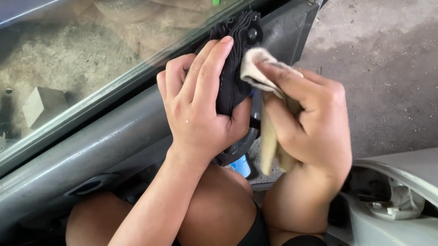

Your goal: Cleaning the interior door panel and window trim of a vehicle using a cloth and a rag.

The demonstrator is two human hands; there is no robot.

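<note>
Single view only: head-worn camera, looking steeply down over wearer's own forearms and bare knees. Very near: left hand (pixel 204 106) and right hand (pixel 305 120) fill frame centre. Open car door (pixel 102 145) with window glass (pixel 66 44) runs diagonally at left; concrete floor (pixel 412 66) upper right. Wearer probably seated or crouched low by door. No second view to compare.

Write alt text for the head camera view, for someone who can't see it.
Seen from above, a person's left hand grips a black ribbed part at the rear edge of an open grey car door, while the right hand presses a beige cloth against it. Bare knees show below, with concrete ground beyond.
</note>
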